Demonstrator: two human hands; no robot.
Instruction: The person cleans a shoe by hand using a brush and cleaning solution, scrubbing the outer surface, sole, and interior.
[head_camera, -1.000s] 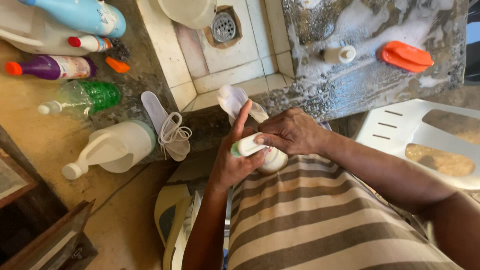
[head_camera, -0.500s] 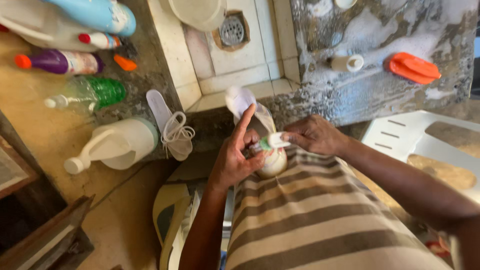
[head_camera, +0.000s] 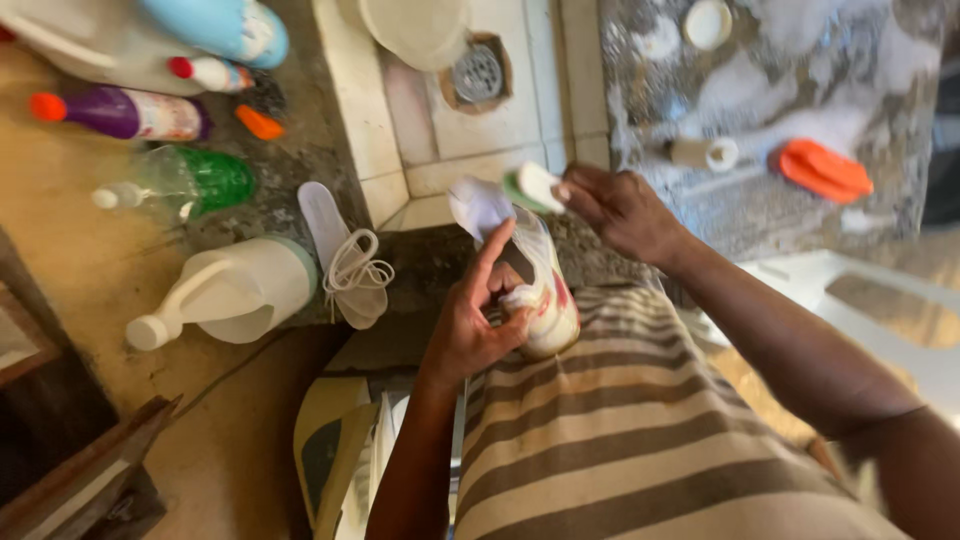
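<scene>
From the head view, the left hand (head_camera: 475, 325) grips a white shoe (head_camera: 535, 275) at mid-frame, fingers wrapped round its side, index finger raised, over the striped lap. The right hand (head_camera: 620, 210) pinches a small white-and-green brush (head_camera: 532, 187) just above the shoe's toe, near the tiled drain basin (head_camera: 440, 120). Left of the shoe lie a white insole (head_camera: 325, 235) with a coiled lace (head_camera: 355, 265) and a white jug (head_camera: 225, 295) (on its side). An orange scrubbing brush (head_camera: 825, 172) rests on the soapy table (head_camera: 800, 60), upper right.
</scene>
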